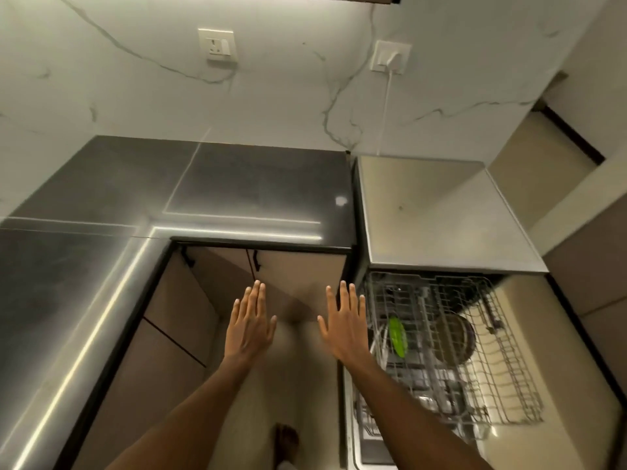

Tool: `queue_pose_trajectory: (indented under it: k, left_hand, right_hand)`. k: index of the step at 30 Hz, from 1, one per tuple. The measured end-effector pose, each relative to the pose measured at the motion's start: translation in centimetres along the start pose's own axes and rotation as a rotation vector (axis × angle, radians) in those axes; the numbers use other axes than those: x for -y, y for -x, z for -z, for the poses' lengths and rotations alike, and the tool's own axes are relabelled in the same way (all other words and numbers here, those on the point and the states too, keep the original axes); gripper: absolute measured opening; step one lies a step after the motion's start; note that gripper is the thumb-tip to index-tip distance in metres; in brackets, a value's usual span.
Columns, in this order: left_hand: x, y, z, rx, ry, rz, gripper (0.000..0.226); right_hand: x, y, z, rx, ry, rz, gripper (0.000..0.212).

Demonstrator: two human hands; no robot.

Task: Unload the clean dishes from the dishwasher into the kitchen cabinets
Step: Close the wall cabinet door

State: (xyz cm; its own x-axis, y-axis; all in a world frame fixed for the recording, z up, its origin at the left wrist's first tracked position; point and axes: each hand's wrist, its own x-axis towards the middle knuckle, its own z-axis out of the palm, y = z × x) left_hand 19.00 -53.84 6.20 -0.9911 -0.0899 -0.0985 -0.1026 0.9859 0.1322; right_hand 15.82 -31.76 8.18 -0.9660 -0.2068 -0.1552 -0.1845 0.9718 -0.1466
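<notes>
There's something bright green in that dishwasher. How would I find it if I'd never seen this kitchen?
Start at the open dishwasher to the right of the dark countertop. Look into its pulled-out wire rack, at the left side near the person's right hand. The green plate stands on edge there, the only brightly coloured item; the dark round dish to its right is dull by comparison.

Just right of our right hand (pixel 344 329) we see the dishwasher's wire rack (pixel 475 351) pulled out, holding an upright green plate (pixel 397 335) nearest that hand and a dark round pan (pixel 456 337) beyond it.
</notes>
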Motion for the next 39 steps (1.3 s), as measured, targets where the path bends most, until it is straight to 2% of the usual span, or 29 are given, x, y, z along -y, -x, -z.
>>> queue_pose_trajectory:
  k: [5,14,20,24,27,31,33,36,38,39]
  left_hand:
    - [-5.4,6.3,-3.8,0.029,0.075,-0.035,0.077]
    - [-19.6,14.7,-8.9,0.161,0.162,-0.107,0.076]
    - [-28.0,15.3,-10.1,0.207,0.194,-0.185,0.073]
    - [-33.0,14.4,-12.4,0.311,0.273,-0.103,0.072]
    - [-37.2,13.7,-14.6,0.364,0.402,0.025,0.067]
    - [-43.2,13.2,-17.6,0.432,0.597,0.293,0.059]
    - [-45.8,12.9,-18.9,0.431,0.709,0.475,0.059]
    - [-48.1,12.8,-21.1,0.388,0.914,0.810,0.039]
    - [-49.2,12.7,-22.7,0.488,1.152,1.027,0.045]
    - [-49.5,12.6,-23.6,0.522,1.298,1.131,0.047]
  right_hand:
    - [-5.3,7.8,-1.6,0.036,0.045,-0.007,0.074]
    - [-17.7,20.3,-2.0,0.078,0.011,-0.246,0.074]
    - [-26.3,22.5,-2.8,0.094,-0.027,-0.351,0.075]
    - [-32.2,21.9,-4.4,0.172,-0.208,-0.460,0.070]
    - [-36.7,20.9,-5.9,0.208,-0.351,-0.522,0.065]
    - [-41.7,19.7,-8.1,0.238,-0.536,-0.562,0.063]
    - [-43.5,19.0,-9.3,0.257,-0.674,-0.652,0.061]
    - [-45.1,18.2,-11.3,0.241,-0.962,-0.975,0.058]
    - [-45.6,17.9,-13.0,0.230,-1.195,-1.222,0.049]
    - [-45.7,17.7,-13.9,0.242,-1.310,-1.309,0.037]
